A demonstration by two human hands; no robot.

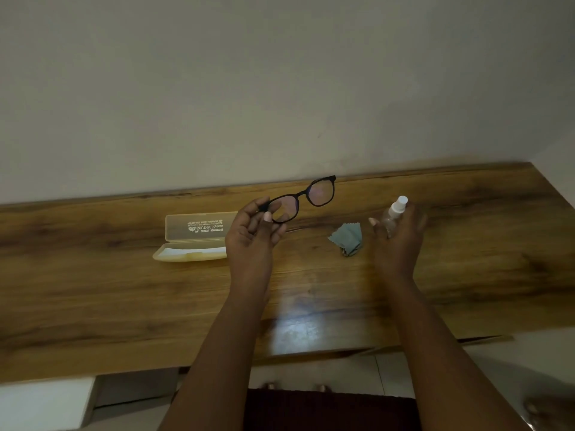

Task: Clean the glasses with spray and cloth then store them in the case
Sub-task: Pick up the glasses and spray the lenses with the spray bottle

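Note:
My left hand (253, 233) holds black-framed glasses (306, 195) by the left end of the frame, lifted above the wooden table (93, 290) with the lenses facing me. My right hand (399, 237) is wrapped around a small clear spray bottle (395, 213) with a white nozzle, tilted toward the glasses. A crumpled grey-blue cloth (348, 237) lies on the table between my hands. The translucent yellowish case (194, 236) lies open on the table to the left, its lid up and partly hidden behind my left hand.
A plain pale wall (280, 88) rises right behind the table's far edge. The table's near edge runs across the lower view, with a white surface (43, 402) at lower left and pale floor and a dark red cloth below.

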